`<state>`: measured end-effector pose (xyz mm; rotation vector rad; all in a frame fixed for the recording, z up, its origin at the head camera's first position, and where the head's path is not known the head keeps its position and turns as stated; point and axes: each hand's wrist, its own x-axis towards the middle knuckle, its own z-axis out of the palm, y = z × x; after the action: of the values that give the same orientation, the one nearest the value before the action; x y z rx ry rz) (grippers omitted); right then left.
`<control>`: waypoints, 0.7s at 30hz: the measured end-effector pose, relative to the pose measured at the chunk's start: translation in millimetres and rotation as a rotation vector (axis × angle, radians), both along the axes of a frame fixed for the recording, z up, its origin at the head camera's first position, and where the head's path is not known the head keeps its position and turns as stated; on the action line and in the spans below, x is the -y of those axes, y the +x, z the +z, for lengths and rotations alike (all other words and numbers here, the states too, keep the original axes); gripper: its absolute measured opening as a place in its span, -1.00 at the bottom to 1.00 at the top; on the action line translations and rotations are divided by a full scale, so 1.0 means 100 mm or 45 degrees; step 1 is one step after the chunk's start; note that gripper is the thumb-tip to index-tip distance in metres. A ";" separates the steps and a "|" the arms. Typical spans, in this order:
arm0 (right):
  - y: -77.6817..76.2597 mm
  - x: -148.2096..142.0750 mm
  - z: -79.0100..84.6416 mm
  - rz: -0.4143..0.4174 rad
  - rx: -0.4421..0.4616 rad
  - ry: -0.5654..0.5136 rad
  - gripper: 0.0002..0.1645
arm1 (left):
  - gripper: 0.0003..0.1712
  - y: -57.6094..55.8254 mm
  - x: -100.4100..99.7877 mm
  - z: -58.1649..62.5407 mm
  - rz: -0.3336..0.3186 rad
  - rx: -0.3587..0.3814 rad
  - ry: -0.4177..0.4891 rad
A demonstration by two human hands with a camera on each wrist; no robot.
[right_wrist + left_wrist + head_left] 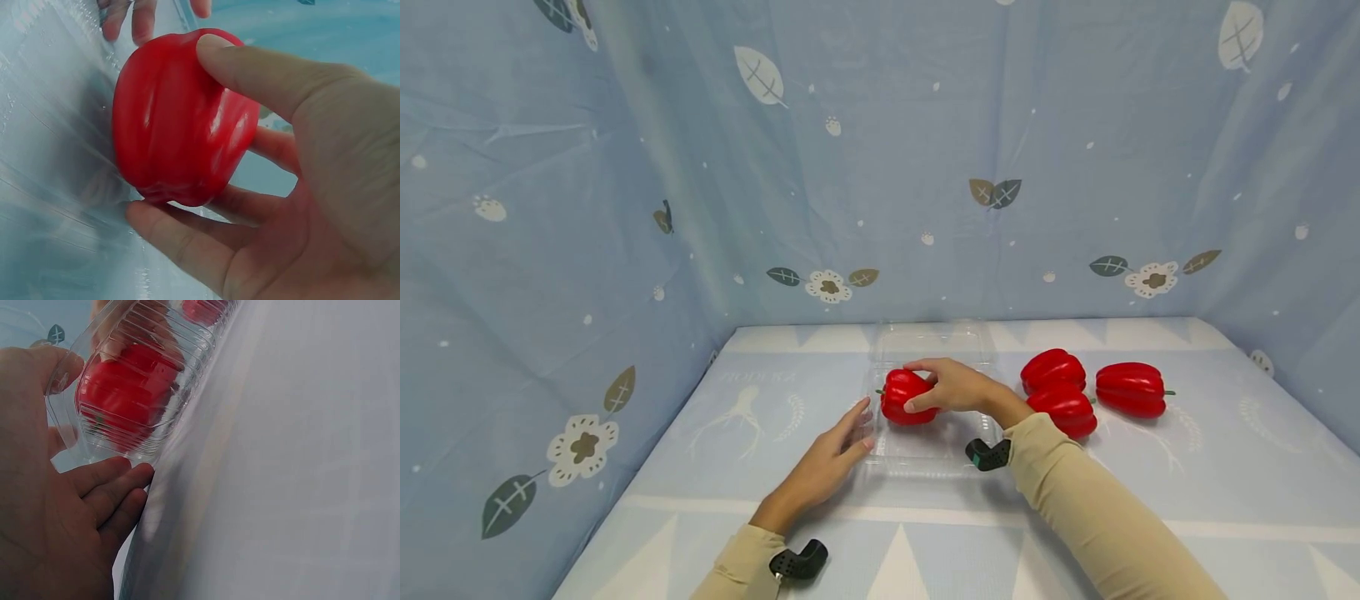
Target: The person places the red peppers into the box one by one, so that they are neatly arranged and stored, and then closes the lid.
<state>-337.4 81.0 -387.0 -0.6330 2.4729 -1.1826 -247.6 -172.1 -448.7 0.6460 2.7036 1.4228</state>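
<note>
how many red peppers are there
4: one pepper in the right grip, inside the clear container; back pepper and front pepper right of it; rightmost pepper beyond them. The right sleeve might hide more.

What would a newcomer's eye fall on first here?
First, the red pepper held in the right grip, at the left part of the open clear box. Next, to the box's right, a close pair of peppers and a third pepper with its stem pointing right. Then the left grip, at the box's left side.
</note>
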 end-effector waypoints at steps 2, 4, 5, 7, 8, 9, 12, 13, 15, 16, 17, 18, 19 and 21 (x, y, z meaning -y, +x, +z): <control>0.01 0.01 0.01 0.001 -0.012 0.016 -0.13 | -0.28 0.00 0.00 0.00 -0.003 0.003 0.007; 0.02 0.02 0.03 0.001 -0.011 0.025 -0.12 | -0.28 0.00 0.00 0.01 -0.004 0.002 0.009; 0.03 0.02 0.03 0.001 -0.016 0.034 -0.12 | -0.28 0.00 0.00 0.01 -0.004 -0.002 0.006; 0.04 0.04 0.05 0.003 -0.019 0.049 -0.11 | -0.27 0.00 0.00 0.01 -0.001 0.001 0.001; 0.04 0.05 0.05 0.006 -0.025 0.059 -0.11 | -0.27 0.00 0.00 0.01 0.002 0.002 -0.003; 0.05 0.05 0.05 0.006 -0.031 0.068 -0.11 | -0.27 0.00 0.01 0.01 0.005 0.004 -0.007; 0.05 0.07 0.05 0.007 -0.034 0.090 -0.13 | -0.26 0.00 0.01 0.01 0.007 0.012 -0.008; 0.06 0.07 0.06 0.005 -0.032 0.093 -0.13 | -0.26 0.00 0.01 0.01 0.006 0.015 -0.006; 0.06 0.07 0.05 -0.001 -0.020 0.092 -0.14 | -0.26 0.00 0.01 0.00 0.002 0.018 0.001; 0.06 0.07 0.05 -0.002 -0.013 0.092 -0.15 | -0.26 0.00 0.01 0.00 0.000 0.018 0.003; 0.06 0.07 0.05 -0.007 -0.004 0.091 -0.15 | -0.26 0.00 0.01 0.00 -0.002 0.020 0.006; 0.06 0.06 0.05 -0.013 0.008 0.086 -0.15 | -0.25 0.00 0.01 0.00 -0.002 0.023 0.007; 0.06 0.05 0.05 -0.020 0.024 0.079 -0.15 | -0.25 0.00 0.01 0.01 -0.002 0.023 0.005; 0.06 0.03 0.04 -0.029 0.048 0.067 -0.15 | -0.26 0.00 0.01 0.01 0.000 0.028 0.001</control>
<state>-331.1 77.9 -382.8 -0.5643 2.4770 -1.1229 -247.5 -173.4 -447.8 0.6262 2.6870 1.4223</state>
